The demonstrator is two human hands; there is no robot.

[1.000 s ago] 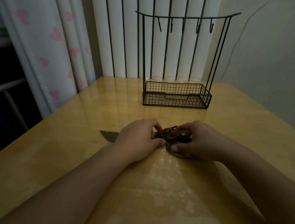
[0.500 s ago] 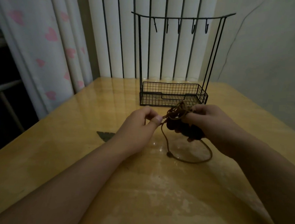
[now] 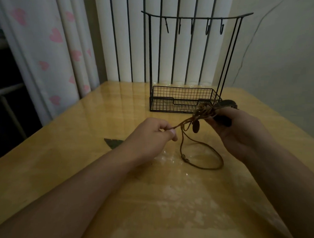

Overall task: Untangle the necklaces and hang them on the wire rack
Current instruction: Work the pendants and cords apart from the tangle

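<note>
A tangled bundle of brown cord necklaces (image 3: 203, 112) hangs in the air above the wooden table (image 3: 61, 159). My right hand (image 3: 236, 129) grips the knotted mass together with dark pendants. My left hand (image 3: 152, 134) pinches a cord end that runs taut up to the tangle. A small oval pendant (image 3: 196, 127) dangles below the knot, and one long cord loop (image 3: 205, 157) droops down and lies on the table. The black wire rack (image 3: 185, 100) stands behind, with a row of bare hooks (image 3: 192, 28) on its top bar and a mesh basket at its base.
A dark leaf-shaped mark (image 3: 113, 143) lies on the table left of my left hand. White curtains with pink hearts (image 3: 53, 42) hang at the left. A barred window and a plain wall stand behind the rack.
Both hands lifted the tangle off the table, then moved apart. My left hand drew a cord out to the left, and the oval pendant now dangles free.
</note>
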